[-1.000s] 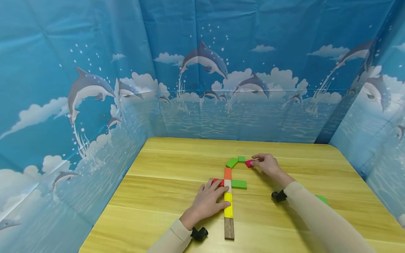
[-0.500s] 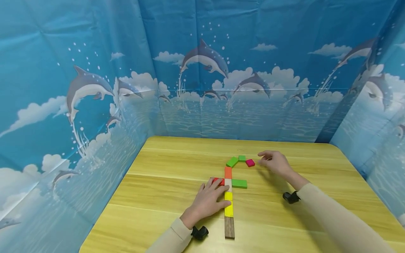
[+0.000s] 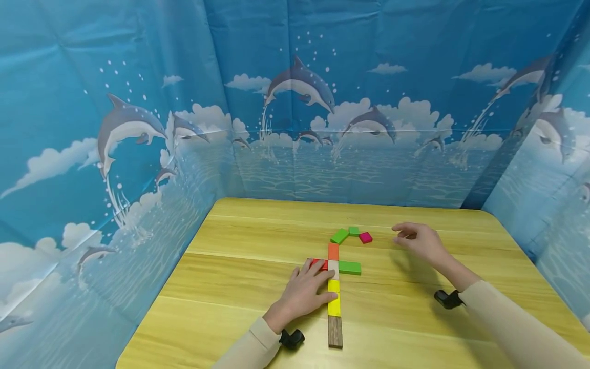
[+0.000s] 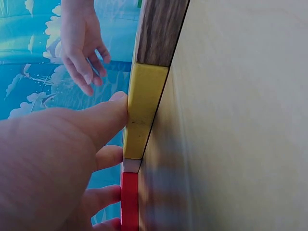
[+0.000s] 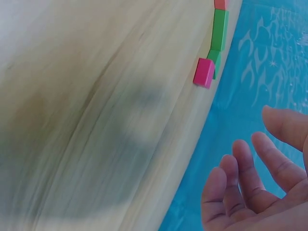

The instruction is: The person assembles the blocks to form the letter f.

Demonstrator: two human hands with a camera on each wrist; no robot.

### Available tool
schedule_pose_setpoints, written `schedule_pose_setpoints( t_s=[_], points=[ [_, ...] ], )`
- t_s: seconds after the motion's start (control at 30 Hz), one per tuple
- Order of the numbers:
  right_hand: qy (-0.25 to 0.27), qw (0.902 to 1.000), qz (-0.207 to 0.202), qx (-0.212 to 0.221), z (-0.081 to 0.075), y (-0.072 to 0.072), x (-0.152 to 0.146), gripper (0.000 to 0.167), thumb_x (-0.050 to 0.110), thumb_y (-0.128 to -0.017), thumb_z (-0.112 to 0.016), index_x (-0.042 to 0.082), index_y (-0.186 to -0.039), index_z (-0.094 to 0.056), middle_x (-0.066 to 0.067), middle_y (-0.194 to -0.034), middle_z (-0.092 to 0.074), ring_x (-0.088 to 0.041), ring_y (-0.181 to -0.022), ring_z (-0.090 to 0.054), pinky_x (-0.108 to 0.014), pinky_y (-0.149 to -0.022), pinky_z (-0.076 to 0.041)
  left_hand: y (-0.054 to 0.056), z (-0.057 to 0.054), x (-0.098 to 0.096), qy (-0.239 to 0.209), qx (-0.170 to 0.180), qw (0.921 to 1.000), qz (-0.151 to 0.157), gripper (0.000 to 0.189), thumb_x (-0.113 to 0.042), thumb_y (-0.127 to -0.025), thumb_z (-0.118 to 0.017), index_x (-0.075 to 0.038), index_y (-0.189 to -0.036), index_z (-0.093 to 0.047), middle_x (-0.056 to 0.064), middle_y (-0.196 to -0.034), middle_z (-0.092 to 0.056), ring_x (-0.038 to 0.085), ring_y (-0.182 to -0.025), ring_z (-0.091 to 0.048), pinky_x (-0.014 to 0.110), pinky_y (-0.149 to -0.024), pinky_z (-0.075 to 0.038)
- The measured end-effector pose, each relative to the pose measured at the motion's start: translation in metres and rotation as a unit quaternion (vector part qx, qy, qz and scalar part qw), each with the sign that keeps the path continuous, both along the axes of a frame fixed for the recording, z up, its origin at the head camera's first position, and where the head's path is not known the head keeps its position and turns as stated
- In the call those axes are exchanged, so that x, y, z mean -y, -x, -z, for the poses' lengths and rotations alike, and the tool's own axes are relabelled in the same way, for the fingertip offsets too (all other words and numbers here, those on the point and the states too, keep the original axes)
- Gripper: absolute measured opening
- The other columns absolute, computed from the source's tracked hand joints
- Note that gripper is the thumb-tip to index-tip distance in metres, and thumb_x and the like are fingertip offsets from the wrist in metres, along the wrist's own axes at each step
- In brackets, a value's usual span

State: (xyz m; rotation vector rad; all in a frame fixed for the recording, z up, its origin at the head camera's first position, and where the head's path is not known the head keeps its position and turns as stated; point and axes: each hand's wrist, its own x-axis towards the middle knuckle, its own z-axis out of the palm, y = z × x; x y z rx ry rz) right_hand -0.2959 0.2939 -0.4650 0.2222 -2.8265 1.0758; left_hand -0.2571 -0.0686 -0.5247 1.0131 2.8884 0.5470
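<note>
A figure of flat coloured blocks lies on the table. My left hand (image 3: 301, 292) rests on it with fingers spread, touching the red block (image 3: 319, 264), the white block (image 3: 334, 269) and the yellow blocks (image 3: 334, 298). Below these is a dark brown block (image 3: 335, 331); above is an orange block (image 3: 334, 251). A green block (image 3: 350, 268) points right from the white one. At the top, a tilted green block (image 3: 339, 236), a small green block (image 3: 353, 231) and a pink block (image 3: 365, 237) form a hook. My right hand (image 3: 421, 243), empty with fingers loosely bent, hovers right of the pink block.
The wooden table (image 3: 239, 236) has rounded far corners. A blue curtain (image 3: 359, 169) printed with dolphins and clouds surrounds it at the back and sides. A black wrist camera (image 3: 448, 299) is strapped to the right wrist, another black camera (image 3: 292, 339) to the left.
My right hand has let go of the pink block and moved away to the right, leaving it beside the small green block. The left hand has stayed in place.
</note>
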Motion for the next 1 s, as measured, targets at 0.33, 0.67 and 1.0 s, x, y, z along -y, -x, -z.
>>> schedule_pose_setpoints(
  t_s=[0.33, 0.67, 1.0],
  points=[
    [-0.01, 0.9999, 0.004, 0.006, -0.002, -0.027, -0.026, 0.043, 0.029, -0.099, -0.068, 0.004, -0.132, -0.063, -0.014, -0.11, -0.067, -0.032, -0.098, -0.064, -0.041, -0.074, -0.054, 0.0, 0.0, 0.001, 0.001, 0.003, 1.0, -0.002, 0.06, -0.056, -0.098, -0.056, -0.027, -0.151, -0.049, 0.004, -0.163, -0.03, 0.038, -0.15, -0.019, 0.064, -0.114, -0.021],
    [-0.043, 0.9988, 0.02, -0.005, 0.004, -0.053, -0.051, 0.043, 0.03, -0.097, -0.069, 0.003, -0.13, -0.065, -0.014, -0.109, -0.068, -0.03, -0.096, -0.063, -0.035, -0.071, -0.053, 0.002, 0.001, 0.002, -0.007, -0.008, 0.9999, 0.005, 0.059, -0.055, -0.099, -0.056, -0.026, -0.15, -0.05, 0.004, -0.163, -0.031, 0.039, -0.15, -0.02, 0.064, -0.114, -0.022],
    [-0.072, 0.9969, 0.03, -0.008, 0.014, -0.077, -0.077, 0.042, 0.032, -0.096, -0.07, 0.006, -0.129, -0.067, -0.009, -0.107, -0.07, -0.012, -0.087, -0.064, -0.028, -0.066, -0.052, 0.0, 0.002, 0.003, -0.008, -0.002, 1.0, 0.004, 0.059, -0.054, -0.099, -0.057, -0.027, -0.15, -0.05, 0.004, -0.163, -0.031, 0.038, -0.15, -0.019, 0.065, -0.114, -0.021]
  ],
)
